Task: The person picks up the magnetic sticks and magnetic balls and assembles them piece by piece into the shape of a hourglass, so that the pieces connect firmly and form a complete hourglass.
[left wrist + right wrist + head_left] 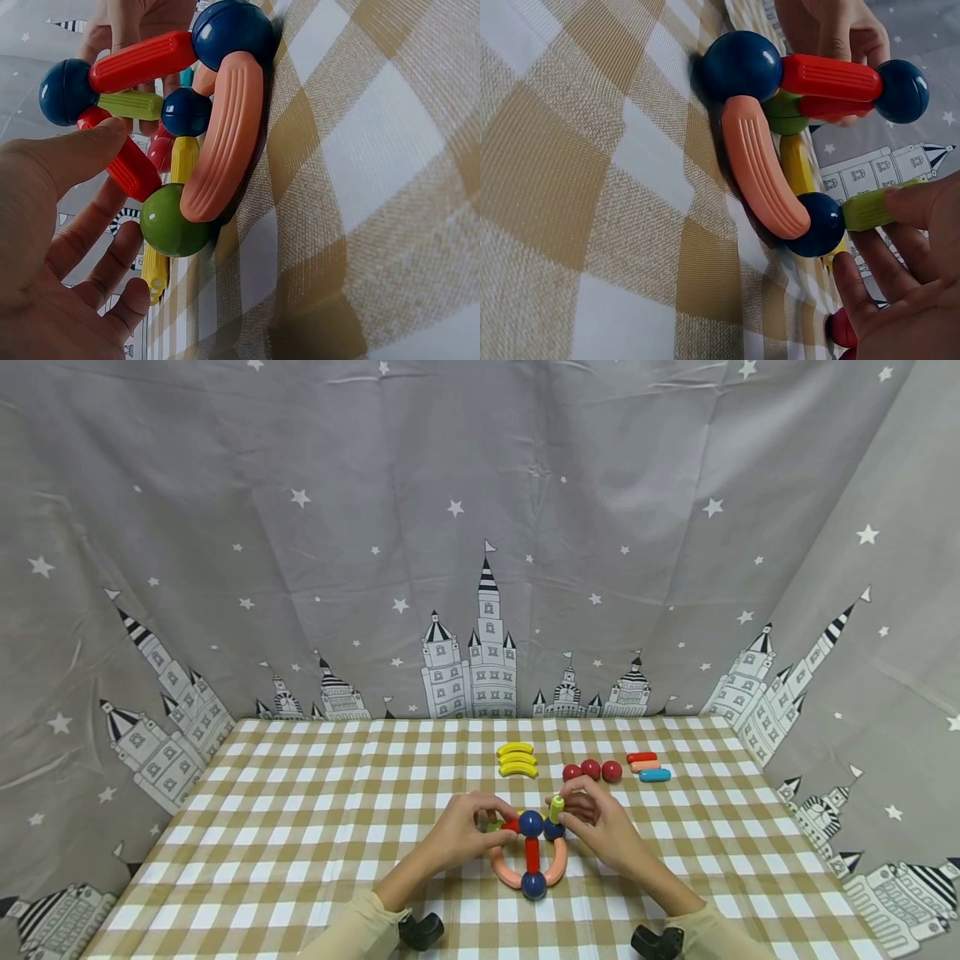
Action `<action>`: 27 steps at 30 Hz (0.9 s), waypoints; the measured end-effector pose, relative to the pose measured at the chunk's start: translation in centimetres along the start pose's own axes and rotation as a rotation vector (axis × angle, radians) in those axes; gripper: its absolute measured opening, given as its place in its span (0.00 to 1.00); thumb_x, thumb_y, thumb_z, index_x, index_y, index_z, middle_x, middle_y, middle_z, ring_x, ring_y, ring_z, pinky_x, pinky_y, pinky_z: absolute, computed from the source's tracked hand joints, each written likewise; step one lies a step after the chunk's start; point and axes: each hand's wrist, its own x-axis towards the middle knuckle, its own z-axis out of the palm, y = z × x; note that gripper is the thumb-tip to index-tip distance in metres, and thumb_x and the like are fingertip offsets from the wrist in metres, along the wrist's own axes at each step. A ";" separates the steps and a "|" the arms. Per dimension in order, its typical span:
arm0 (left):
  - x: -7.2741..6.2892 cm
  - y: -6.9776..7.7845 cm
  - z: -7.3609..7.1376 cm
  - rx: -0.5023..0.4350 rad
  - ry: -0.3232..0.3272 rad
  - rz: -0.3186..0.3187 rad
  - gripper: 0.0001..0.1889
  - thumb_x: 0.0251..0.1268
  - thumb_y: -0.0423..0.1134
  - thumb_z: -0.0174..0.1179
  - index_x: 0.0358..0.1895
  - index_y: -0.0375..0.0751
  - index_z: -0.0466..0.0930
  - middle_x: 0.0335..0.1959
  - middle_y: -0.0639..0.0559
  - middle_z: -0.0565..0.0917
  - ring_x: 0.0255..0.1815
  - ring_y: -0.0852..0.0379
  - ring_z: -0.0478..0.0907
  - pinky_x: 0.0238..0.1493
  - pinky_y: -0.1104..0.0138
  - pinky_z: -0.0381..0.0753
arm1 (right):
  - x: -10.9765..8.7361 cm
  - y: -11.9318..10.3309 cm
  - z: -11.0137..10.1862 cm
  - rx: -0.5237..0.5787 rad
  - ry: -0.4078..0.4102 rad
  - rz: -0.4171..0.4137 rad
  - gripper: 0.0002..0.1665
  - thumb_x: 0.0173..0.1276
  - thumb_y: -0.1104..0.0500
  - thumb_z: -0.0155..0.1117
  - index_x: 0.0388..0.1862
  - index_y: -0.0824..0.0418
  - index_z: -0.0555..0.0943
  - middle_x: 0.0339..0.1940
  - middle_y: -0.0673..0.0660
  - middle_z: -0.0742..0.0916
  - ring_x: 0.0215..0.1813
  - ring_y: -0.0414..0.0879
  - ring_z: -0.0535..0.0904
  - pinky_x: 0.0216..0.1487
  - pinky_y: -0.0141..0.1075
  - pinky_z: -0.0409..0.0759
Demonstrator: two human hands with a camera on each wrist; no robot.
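Note:
A toy frame of balls and ridged rods stands on the checked cloth. Its base joins a front blue ball (534,885), a green ball (176,220) and a right blue ball (821,225) through curved orange rods (229,139) and a yellow rod (796,165). Two red rods rise to a top blue ball (531,823). My left hand (465,831) pinches the red rod (131,169) coming from the green ball. With thumb and fingers, my right hand (603,827) holds a light green rod (557,808), its lower end at the right blue ball, its upper end apart from the top ball.
Beyond the frame lie three curved yellow rods (517,759) in a stack. To their right are three red balls (590,769), then short rods in red (641,757), orange (645,767) and blue (655,775). A grey curtain (360,568) hangs behind the table.

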 end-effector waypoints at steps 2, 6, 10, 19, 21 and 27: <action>0.0 0.0 0.0 -0.005 0.002 0.000 0.09 0.60 0.39 0.76 0.43 0.52 0.91 0.39 0.62 0.88 0.39 0.54 0.80 0.38 0.62 0.78 | 0.0 0.1 0.0 0.005 -0.003 -0.018 0.17 0.70 0.69 0.68 0.53 0.61 0.74 0.55 0.64 0.88 0.57 0.53 0.86 0.56 0.34 0.82; 0.1 -0.1 0.1 0.000 0.013 0.002 0.09 0.61 0.39 0.75 0.44 0.52 0.91 0.40 0.61 0.88 0.40 0.52 0.80 0.39 0.61 0.78 | -0.1 0.3 0.0 -0.006 0.002 -0.047 0.16 0.70 0.69 0.69 0.52 0.61 0.76 0.53 0.61 0.89 0.54 0.53 0.86 0.53 0.33 0.83; 0.3 -0.2 0.0 0.012 0.015 0.005 0.09 0.61 0.39 0.75 0.44 0.52 0.91 0.41 0.60 0.88 0.41 0.53 0.79 0.41 0.60 0.78 | -0.5 0.4 0.1 -0.035 0.022 -0.062 0.16 0.69 0.68 0.70 0.52 0.59 0.77 0.51 0.59 0.90 0.51 0.52 0.87 0.51 0.34 0.84; 1.1 -0.6 -0.3 0.023 0.011 0.059 0.09 0.63 0.38 0.73 0.45 0.50 0.90 0.43 0.60 0.88 0.42 0.52 0.81 0.42 0.57 0.80 | -1.1 -0.4 0.6 -0.028 0.043 -0.030 0.17 0.67 0.68 0.71 0.52 0.58 0.79 0.49 0.54 0.88 0.52 0.49 0.86 0.50 0.36 0.84; 1.2 -0.7 -0.3 0.024 0.008 0.061 0.08 0.64 0.39 0.73 0.45 0.50 0.90 0.43 0.60 0.87 0.42 0.52 0.81 0.42 0.57 0.80 | -1.1 -0.5 0.7 -0.027 0.040 -0.023 0.17 0.68 0.67 0.71 0.52 0.58 0.79 0.49 0.55 0.87 0.53 0.50 0.86 0.50 0.36 0.84; 1.0 -0.5 -0.3 0.022 -0.002 0.060 0.09 0.67 0.39 0.70 0.48 0.52 0.90 0.45 0.61 0.88 0.43 0.54 0.80 0.43 0.56 0.80 | -1.1 -0.7 0.7 -0.045 0.045 0.006 0.17 0.68 0.67 0.72 0.53 0.60 0.79 0.49 0.54 0.87 0.53 0.50 0.85 0.50 0.36 0.84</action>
